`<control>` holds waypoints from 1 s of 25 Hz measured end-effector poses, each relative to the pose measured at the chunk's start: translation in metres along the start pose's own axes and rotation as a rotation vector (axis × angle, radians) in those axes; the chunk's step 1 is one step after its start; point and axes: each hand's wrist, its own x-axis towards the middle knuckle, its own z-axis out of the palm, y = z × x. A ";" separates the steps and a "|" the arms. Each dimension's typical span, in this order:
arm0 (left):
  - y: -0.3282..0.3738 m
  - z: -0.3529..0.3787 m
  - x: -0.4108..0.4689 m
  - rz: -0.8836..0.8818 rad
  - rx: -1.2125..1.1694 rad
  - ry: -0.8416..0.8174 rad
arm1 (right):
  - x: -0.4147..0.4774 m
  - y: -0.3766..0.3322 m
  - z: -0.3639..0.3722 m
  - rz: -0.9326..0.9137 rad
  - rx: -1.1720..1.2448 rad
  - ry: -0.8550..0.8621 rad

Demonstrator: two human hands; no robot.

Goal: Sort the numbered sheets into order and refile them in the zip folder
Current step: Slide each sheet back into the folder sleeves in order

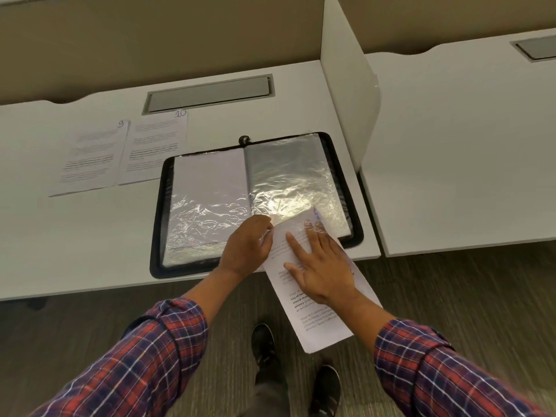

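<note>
A black zip folder (159,206) lies open on the white desk, showing clear plastic sleeves (294,176). A printed sheet (325,320) sticks out of the right sleeve's bottom edge and hangs over the desk front. My left hand (246,245) pinches the sleeve's opening at the sheet's left corner. My right hand (319,266) lies flat on the sheet, with its fingertips under the plastic. Sheets marked 9 (90,158) and 10 (153,145) lie side by side on the desk, left of the folder.
A white divider panel (346,94) stands right of the folder, with a second desk (466,145) beyond it. A grey cable hatch (207,93) sits behind the sheets. My shoes (264,341) are on the carpet below the desk edge.
</note>
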 end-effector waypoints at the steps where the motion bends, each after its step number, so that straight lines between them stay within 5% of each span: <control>1: 0.002 0.001 -0.004 0.010 0.010 0.019 | 0.002 -0.003 0.002 0.041 0.012 -0.001; 8: 0.013 -0.001 -0.011 -0.013 0.150 0.193 | 0.020 -0.031 0.011 0.233 0.010 0.088; 17: 0.018 0.002 -0.015 0.079 0.254 0.186 | 0.038 -0.045 0.010 -0.051 -0.067 0.055; 22: 0.017 0.005 -0.021 0.093 0.243 0.181 | 0.041 -0.041 0.014 0.151 -0.038 0.058; 25: 0.017 0.006 -0.021 0.065 0.230 0.156 | 0.045 -0.047 0.015 0.030 -0.085 0.047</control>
